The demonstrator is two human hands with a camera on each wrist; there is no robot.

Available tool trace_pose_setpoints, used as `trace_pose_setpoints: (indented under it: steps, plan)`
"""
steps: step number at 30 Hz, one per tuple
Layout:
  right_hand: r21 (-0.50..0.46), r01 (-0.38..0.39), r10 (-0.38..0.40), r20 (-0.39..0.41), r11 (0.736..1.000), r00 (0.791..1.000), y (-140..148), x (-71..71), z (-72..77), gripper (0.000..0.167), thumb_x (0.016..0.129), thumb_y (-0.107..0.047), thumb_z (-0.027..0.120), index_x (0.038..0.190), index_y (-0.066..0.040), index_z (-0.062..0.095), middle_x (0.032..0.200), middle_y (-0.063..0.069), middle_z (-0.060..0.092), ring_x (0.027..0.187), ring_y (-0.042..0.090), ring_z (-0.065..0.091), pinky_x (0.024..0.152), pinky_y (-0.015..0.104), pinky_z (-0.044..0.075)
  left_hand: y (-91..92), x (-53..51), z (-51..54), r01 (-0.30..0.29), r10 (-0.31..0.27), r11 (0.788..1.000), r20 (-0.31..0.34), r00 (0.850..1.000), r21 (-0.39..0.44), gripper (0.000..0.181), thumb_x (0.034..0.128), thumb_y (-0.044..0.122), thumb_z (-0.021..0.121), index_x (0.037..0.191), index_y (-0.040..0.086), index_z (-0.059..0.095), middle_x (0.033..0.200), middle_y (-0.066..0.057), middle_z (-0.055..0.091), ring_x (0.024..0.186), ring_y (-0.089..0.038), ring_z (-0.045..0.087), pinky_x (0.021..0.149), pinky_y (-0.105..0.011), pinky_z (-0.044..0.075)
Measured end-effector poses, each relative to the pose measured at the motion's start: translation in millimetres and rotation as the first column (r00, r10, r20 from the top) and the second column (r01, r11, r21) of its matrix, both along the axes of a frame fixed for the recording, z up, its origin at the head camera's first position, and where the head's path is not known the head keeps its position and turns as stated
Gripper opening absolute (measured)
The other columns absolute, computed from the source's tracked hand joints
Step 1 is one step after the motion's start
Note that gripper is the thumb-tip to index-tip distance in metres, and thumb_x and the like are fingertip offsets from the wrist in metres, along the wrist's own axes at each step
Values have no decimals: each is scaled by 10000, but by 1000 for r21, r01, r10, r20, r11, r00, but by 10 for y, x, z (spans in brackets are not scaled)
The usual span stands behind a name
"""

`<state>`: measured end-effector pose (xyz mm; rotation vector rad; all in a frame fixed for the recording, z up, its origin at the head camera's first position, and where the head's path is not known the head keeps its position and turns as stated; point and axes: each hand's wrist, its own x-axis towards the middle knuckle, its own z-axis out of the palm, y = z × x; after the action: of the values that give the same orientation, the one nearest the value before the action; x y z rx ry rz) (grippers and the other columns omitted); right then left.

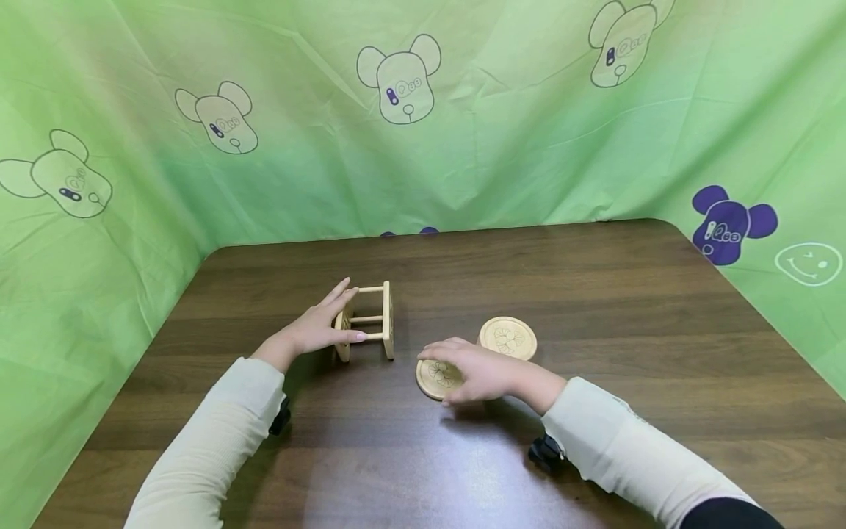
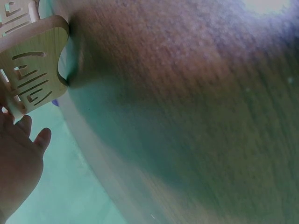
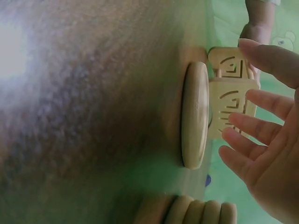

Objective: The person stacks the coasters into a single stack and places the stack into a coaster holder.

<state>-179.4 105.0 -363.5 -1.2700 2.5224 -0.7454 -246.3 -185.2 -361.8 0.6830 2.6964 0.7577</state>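
A wooden coaster holder [image 1: 388,323], two end panels with cut-out slots joined by thin rods, stands on the table left of centre. My left hand [image 1: 313,328] grips its left end panel [image 2: 32,70], thumb at the near side and fingers at the far side. A single round wooden coaster [image 1: 435,378] with a carved fruit-slice pattern lies flat to the right of the holder. Over it hovers my right hand [image 1: 479,371], fingers spread and apart from the coaster in the right wrist view. Behind that hand is a stack of several coasters [image 1: 507,338].
The dark wood-grain table [image 1: 595,294] carries these things near its middle. Green cloth [image 1: 496,147] printed with cartoon heads hangs behind and at both sides. Black straps with devices sit at both wrists.
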Motion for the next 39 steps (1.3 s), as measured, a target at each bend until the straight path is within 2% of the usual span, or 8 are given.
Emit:
trace_pose_setpoints:
  steps: [9,15,28,39]
  plan:
    - [42,-11,11,-3,999,1000,-55,-21,-56,634,636,-156,701,1205,-10,464,1240,189,418,1145,303,332,930,414,275,1,-5,-5,-1,1,1000,-7,1000,-1,898,720,579,557,1397,163,140,1429,95,-63,1227,-351,211,935,-530,198]
    - [76,8,-7,-8,997,1000,-80,-32,-77,659,624,-164,702,1213,-8,453,1261,217,381,1157,329,314,934,427,268,-4,-3,-15,-2,2,1000,-2,1000,-3,892,720,581,555,1399,194,126,1429,95,-66,1234,-350,190,931,-551,180]
    - [146,36,-33,-20,989,999,-122,-55,-107,682,601,-180,719,1213,-30,457,1257,184,399,1163,320,309,937,426,265,-5,-14,-19,2,-2,1000,-7,1000,1,896,722,574,559,1397,155,144,1429,95,-63,1228,-355,202,933,-538,192]
    - [146,42,-38,-27,988,999,-132,-70,-123,676,570,-115,711,1195,-24,470,1250,179,405,1150,315,319,925,414,280,-9,-18,-23,0,0,1000,-4,1000,11,900,718,578,561,1397,162,141,1428,99,-63,1231,-355,196,932,-541,190]
